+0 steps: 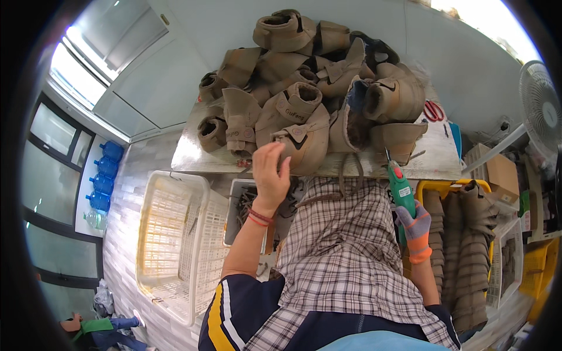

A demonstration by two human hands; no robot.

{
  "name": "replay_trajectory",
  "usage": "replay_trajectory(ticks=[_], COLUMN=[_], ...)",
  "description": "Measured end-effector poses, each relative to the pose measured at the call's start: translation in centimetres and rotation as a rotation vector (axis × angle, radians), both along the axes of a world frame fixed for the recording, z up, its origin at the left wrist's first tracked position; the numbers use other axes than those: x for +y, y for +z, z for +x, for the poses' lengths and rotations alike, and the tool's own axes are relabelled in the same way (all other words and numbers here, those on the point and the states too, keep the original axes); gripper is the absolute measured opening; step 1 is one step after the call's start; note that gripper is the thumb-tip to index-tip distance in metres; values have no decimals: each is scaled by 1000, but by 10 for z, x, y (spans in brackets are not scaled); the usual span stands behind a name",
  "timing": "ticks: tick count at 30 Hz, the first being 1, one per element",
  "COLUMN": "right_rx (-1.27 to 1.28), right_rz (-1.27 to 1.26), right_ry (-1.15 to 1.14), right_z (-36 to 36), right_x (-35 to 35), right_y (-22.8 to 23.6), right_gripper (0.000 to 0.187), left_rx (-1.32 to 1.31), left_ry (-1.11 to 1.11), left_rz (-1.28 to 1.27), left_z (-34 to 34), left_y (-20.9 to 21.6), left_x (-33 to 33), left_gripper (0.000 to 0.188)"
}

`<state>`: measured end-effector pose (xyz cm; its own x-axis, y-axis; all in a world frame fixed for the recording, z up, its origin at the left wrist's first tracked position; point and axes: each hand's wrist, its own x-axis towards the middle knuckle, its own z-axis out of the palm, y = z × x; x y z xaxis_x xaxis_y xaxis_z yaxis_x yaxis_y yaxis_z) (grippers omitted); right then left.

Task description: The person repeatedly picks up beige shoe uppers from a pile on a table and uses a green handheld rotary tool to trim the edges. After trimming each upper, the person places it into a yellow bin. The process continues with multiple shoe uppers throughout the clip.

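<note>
Head view: the bare left hand (271, 178) is rising just left of the middle, its wrist bending upward, its fingers curving loosely and its thumb standing apart from them. It is hovering at about eight o'clock of the foremost brown boot piece (309, 153), which is lying just past the middle toward twelve o'clock; whether the fingertips are touching it, I cannot tell. At four o'clock the gloved right hand (414, 224) is wrapping around one green power tool (403, 190), whose thin tip is pointing to between eleven and twelve.

One pair of red scissors (434, 111) is resting at two o'clock on the table (436, 167), and one white fan (541, 105) is standing farther out. Four blue jugs (100, 184) are lining up at nine o'clock, one large white basket (206, 245) is sitting at eight, and one yellow crate (448, 185) is holding stacked brown pieces (468, 251) at four.

In the heap toward twelve, brown pieces are overlapping too much for counting. The left forearm is partly hiding a white bin (244, 182) of dark scraps, and the rim is cutting off a second person (99, 326) at eight o'clock.
</note>
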<state>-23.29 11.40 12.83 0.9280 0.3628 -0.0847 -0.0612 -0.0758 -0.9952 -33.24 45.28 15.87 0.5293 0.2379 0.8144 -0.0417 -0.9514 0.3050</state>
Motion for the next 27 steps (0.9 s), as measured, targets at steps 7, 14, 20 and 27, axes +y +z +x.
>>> replay_trajectory(ticks=[7, 14, 20, 27], right_rx=[-7, 19, 36, 14], right_rz=[-31, 17, -18, 60], right_ry=[-34, -76, -66, -88], right_z=[-2, -5, -5, -7], right_x=[-9, -26, -27, -16], right_y=[-5, -12, -18, -9], right_gripper=[30, 29, 26, 24], left_rx=[417, 137, 63, 216], left_ry=[-263, -65, -415, -602], left_rz=[-1125, -1807, -1435, -521], left_z=[65, 122, 110, 107], left_y=[-78, -118, -109, -33], left_x=[-95, -61, -80, -85], left_gripper=[40, 58, 42, 24])
